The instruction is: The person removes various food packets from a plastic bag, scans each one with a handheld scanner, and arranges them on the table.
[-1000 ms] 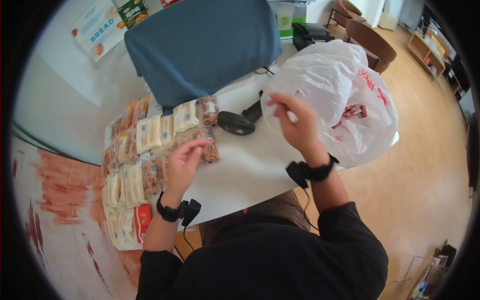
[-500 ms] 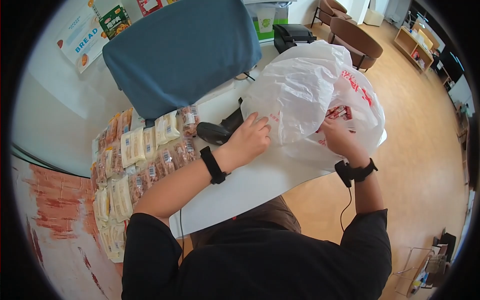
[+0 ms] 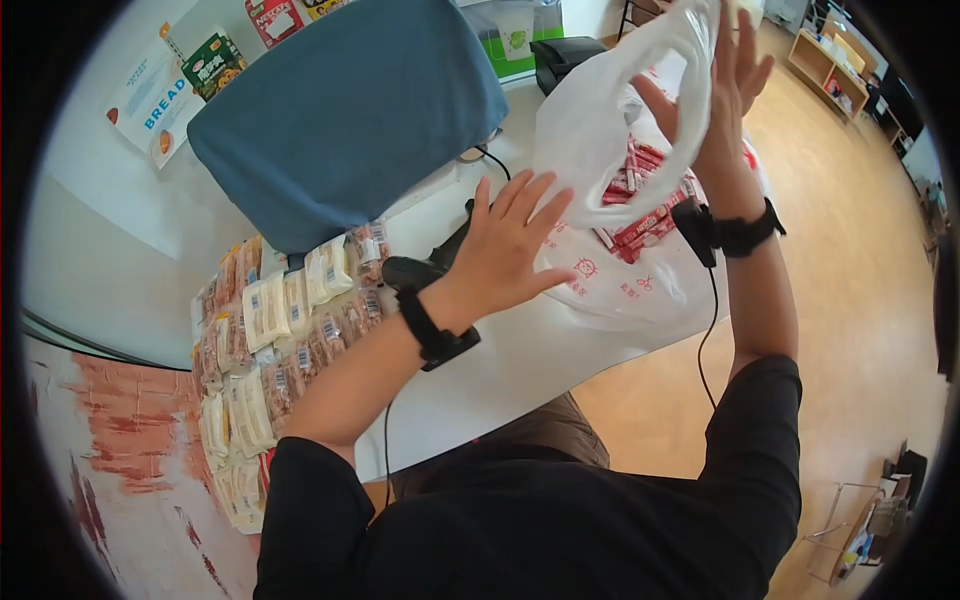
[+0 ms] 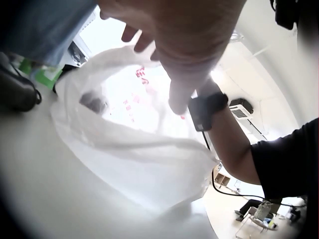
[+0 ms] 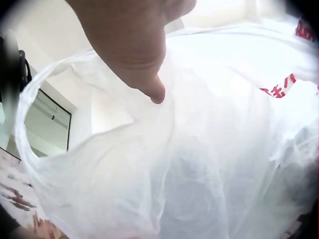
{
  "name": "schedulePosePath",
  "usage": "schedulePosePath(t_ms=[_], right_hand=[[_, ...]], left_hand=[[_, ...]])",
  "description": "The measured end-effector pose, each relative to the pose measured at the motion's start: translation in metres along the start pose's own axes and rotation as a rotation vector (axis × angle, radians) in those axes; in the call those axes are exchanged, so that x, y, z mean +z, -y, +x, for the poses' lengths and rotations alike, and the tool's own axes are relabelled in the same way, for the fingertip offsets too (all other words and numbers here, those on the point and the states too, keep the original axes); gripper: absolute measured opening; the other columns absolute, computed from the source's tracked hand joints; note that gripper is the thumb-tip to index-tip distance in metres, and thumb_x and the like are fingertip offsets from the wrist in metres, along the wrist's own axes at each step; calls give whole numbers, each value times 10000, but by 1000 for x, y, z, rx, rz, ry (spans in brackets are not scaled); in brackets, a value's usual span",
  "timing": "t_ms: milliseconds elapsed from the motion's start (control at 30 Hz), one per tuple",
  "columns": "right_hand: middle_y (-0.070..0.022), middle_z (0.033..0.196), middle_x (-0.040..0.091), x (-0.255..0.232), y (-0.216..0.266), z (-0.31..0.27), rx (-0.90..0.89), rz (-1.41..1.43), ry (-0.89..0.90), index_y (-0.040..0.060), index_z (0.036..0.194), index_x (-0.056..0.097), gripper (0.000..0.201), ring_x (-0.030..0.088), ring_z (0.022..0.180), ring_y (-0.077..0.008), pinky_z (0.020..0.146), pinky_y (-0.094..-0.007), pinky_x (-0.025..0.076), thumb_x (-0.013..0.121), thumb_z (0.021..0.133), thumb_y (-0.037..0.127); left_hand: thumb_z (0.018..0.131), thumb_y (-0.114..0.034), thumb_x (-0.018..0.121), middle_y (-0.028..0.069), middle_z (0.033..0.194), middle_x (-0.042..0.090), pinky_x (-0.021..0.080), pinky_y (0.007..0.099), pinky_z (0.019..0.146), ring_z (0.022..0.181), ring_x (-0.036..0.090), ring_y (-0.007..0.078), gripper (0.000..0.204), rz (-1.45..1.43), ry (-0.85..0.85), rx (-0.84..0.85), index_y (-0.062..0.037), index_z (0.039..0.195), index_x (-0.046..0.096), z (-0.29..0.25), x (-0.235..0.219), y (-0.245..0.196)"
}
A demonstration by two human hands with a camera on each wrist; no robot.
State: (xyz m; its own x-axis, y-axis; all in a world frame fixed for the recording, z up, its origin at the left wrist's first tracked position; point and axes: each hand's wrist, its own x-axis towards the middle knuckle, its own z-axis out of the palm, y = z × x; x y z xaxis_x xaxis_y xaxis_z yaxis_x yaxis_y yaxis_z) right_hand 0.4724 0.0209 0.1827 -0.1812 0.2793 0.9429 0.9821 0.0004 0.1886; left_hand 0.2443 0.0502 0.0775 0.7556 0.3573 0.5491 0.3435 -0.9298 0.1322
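A white plastic bag (image 3: pixel 585 130) with red print stands at the right end of the table, its mouth spread wide. Red stick packets (image 3: pixel 640 225) show inside it. My right hand (image 3: pixel 728 120) is at the bag's handle loop, fingers straight and spread; its thumb shows through the loop. In the right wrist view the thin plastic (image 5: pixel 199 139) hangs below that hand. My left hand (image 3: pixel 505 250) is at the bag's near left side, palm down with fingers fanned out. A black handheld scanner (image 3: pixel 415 270) lies partly hidden behind the left wrist.
Rows of packaged food (image 3: pixel 270 320) cover the left end of the white table (image 3: pixel 520 350). Behind stands a bulky object under a blue cloth (image 3: pixel 350 120). A black device (image 3: pixel 565 60) sits at the back, near the bag. Cables hang from both wrist cameras.
My right hand has moved from the bag's mouth up to its handle, and the mouth now gapes wider, showing more red packets. The left hand has spread its fingers beside the bag.
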Motion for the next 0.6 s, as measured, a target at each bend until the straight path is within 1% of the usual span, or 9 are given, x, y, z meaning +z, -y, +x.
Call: schedulePosePath(t_ms=[67,133,233,300,333,367,500,533,600], right_hand=[[-185,1257,470,10,5,6,89,77,35,16,1287,433,582,356,1254,-344,1074,-524,137,636,756,139],[-194,1339,387,60,-16,-1,200,261,68,25,1315,409,654,220,1330,-343,1075,-516,159,668,737,186],[-201,1243,466,72,-25,-11,409,490,224,73,1316,403,604,366,1164,-342,950,-430,312,620,754,110],[-204,1107,587,70,-30,-17,564,625,360,116,1303,409,553,579,961,-342,824,-346,454,556,781,9],[-147,920,650,73,-33,-14,436,663,220,63,1240,473,453,622,794,-275,728,-290,480,560,798,18],[-113,938,645,69,-36,-14,438,788,377,48,1195,508,380,601,825,-211,753,-270,467,547,818,22],[-14,950,634,37,-53,-4,469,1031,991,3,1046,622,217,568,851,-83,787,-239,453,545,852,61],[-10,941,635,35,-67,-3,436,970,1110,2,1042,626,219,567,845,-84,783,-242,455,554,848,71],[-27,907,642,45,-114,-11,456,788,1296,-4,1028,633,228,582,824,-109,781,-258,461,580,823,83]], left_hand=[[723,-320,721,152,1331,410,201,556,1049,1289,306,340,577,-8,-66,-99,-64,1190,497,8,18,5],[702,-312,739,160,1372,357,204,557,1047,1302,280,347,605,-189,-45,-204,-60,1195,495,19,34,27],[712,-251,734,167,1406,315,240,518,1041,1307,272,348,581,-324,14,-323,-54,1209,507,28,34,47],[752,-201,701,182,1372,367,269,467,1042,1298,303,341,507,10,-84,-320,-46,1203,530,30,28,19],[772,-186,684,189,1348,400,275,447,1046,1297,312,342,475,135,-130,-320,-42,1201,539,32,29,12],[791,-194,664,195,1309,448,264,436,1057,1306,307,352,455,172,-167,-315,-36,1201,545,32,37,15],[856,-222,601,177,1140,592,358,356,1001,1197,465,310,413,-783,-68,-349,-1,1199,539,35,65,64],[885,-205,556,132,1070,621,447,367,899,1057,560,241,370,-1222,130,-593,9,1186,528,36,48,65],[895,-178,526,113,1026,628,488,346,810,945,595,207,315,-1568,60,-931,12,1147,539,41,27,67]])
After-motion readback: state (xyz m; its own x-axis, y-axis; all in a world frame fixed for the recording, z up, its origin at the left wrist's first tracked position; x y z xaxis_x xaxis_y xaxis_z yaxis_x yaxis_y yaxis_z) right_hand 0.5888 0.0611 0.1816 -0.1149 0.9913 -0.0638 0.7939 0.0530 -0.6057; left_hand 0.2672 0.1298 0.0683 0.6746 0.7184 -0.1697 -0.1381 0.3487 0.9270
